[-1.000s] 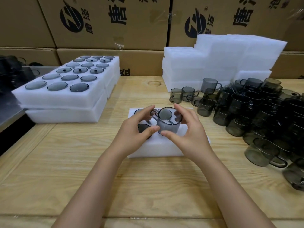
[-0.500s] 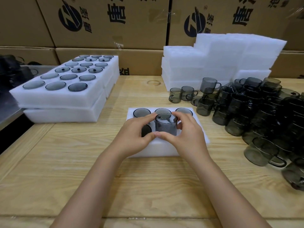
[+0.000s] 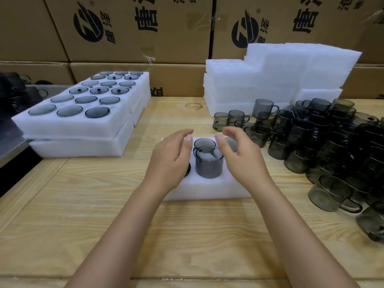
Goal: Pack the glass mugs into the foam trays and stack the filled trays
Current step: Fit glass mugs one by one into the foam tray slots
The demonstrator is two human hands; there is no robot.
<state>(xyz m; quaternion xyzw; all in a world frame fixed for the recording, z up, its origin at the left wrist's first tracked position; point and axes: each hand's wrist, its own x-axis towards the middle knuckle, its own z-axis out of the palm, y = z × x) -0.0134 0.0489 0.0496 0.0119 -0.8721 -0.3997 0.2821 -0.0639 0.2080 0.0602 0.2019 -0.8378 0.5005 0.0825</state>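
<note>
Left hand [image 3: 172,161]: open, fingers loosely curved, just beside the mug's left side; contact cannot be confirmed, fingertips blurred.
Right hand [image 3: 239,161]: open, holding nothing, thumb close to the mug's rim on the right.
Mug in hand's reach [image 3: 208,163]: upright in the middle front pocket of the foam tray [image 3: 207,190], standing well proud of the foam; handle points rear-left.
Tray position: on the wooden table [image 3: 187,235], central, between both forearms.
Risk 1: the mug appears only partly seated. A tray stacked on top would load the glass rather than the foam.
Risk 2: pressing down with the handle off its slot could tear the foam or chip the handle.
Risk 3: the loose mugs [image 3: 332,142] are piled to the right. A careless reach could topple them against each other.
Surroundings: filled trays [image 3: 79,121] stacked at left; empty foam trays [image 3: 270,80] at the rear right; cardboard boxes [image 3: 135,28] behind.
Obstructions: the left hand covers the front-left pocket and the right hand the rear-right one, so their fill cannot be verified. A rear mug [image 3: 204,142] sits directly behind the proud one.
</note>
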